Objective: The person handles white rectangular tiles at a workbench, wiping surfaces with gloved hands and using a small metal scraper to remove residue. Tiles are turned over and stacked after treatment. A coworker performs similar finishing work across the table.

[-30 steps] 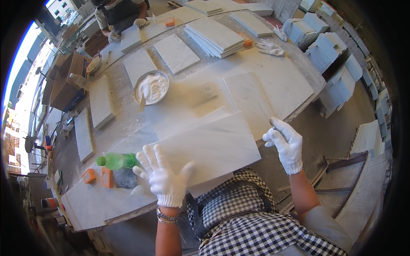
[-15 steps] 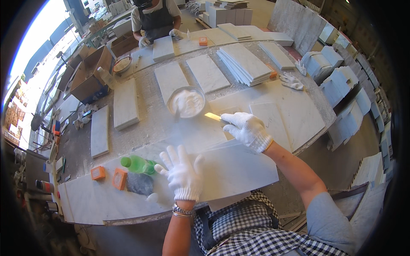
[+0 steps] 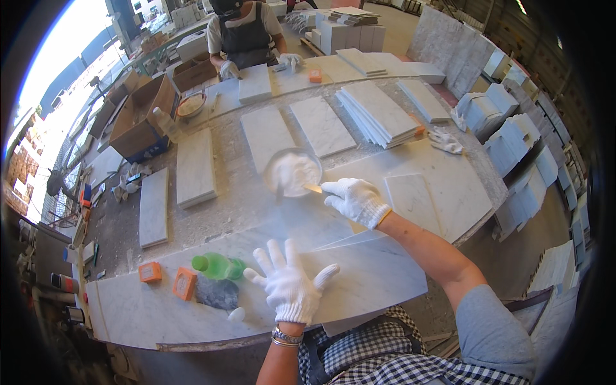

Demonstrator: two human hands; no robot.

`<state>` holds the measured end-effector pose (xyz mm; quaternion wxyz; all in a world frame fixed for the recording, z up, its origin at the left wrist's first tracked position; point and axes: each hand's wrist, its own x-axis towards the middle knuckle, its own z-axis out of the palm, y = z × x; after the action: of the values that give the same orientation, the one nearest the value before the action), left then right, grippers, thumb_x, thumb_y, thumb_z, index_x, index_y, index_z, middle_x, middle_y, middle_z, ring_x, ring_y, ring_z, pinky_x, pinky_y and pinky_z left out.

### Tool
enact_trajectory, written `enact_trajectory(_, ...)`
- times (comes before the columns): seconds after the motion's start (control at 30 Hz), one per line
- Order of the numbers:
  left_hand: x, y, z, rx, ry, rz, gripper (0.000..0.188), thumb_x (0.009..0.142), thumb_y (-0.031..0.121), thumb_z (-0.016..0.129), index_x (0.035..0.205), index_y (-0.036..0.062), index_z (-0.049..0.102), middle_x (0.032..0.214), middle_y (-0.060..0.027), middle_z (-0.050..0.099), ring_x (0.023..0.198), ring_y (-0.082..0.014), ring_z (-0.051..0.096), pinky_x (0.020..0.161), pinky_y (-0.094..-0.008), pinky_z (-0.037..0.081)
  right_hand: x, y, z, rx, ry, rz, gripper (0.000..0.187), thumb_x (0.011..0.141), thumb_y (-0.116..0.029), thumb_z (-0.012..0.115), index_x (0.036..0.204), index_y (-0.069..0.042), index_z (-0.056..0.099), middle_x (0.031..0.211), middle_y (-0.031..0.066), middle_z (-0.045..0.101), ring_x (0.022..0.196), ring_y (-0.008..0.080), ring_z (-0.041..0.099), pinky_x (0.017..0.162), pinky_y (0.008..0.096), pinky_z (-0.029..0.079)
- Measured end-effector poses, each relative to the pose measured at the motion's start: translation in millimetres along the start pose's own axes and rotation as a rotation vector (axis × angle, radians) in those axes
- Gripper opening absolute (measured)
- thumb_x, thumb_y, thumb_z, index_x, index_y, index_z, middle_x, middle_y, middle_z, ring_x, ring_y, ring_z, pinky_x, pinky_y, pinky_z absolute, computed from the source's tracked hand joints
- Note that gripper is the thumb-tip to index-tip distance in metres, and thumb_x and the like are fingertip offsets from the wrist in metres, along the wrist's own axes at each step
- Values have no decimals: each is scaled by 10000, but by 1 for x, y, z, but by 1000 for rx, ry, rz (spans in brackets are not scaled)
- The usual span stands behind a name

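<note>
My right hand (image 3: 356,200), in a white knit glove, is closed on a flat yellow scraper (image 3: 312,188). The scraper's tip is at the near right rim of a round bowl of white powdery or pasty filler (image 3: 292,172). Over the pale marble slab (image 3: 369,269) at the front, my left hand (image 3: 292,289) is spread wide in its glove, holding nothing. Whether it touches the slab I cannot tell. Beside its fingers lies a green plastic bottle (image 3: 221,266), next to a dark grey lump (image 3: 217,293) and an orange block (image 3: 184,283).
Marble tiles (image 3: 321,125) lie about the dusty table, with a stack of tiles (image 3: 375,112) at far right. A loose glove (image 3: 445,140) lies by that stack. Across the table a gloved co-worker (image 3: 247,42) stands behind a tile. A cardboard box (image 3: 142,119) stands at left.
My right hand has brought the scraper leftward to the bowl's rim. My left hand stays spread, its thumb now further out. The whole view has shifted slightly.
</note>
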<state>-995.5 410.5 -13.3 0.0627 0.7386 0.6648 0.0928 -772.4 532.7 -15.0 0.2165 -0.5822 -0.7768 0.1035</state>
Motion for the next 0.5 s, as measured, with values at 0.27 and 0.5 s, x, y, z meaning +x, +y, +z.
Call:
enact_trajectory(0.27,0,0,0,-1,-18,-3,1091,756,841,648,1527,90,467,1589,-223,407,1518,-483,254,1181,-741,135,-24,-5,-20,35,108,-117,309,891,-207,749,1170,-76,729,970,169,736,883,355,706,785,442,560)
enact_trajectory(0.5,-1,-2,0,-45,16,36,1110,725,798,726,1535,89,455,1598,-229,387,1514,-486,258,1175,-757,125,-92,-40,-69,-14,64,-278,254,888,-222,708,1118,-115,720,851,130,704,804,314,711,715,454,551)
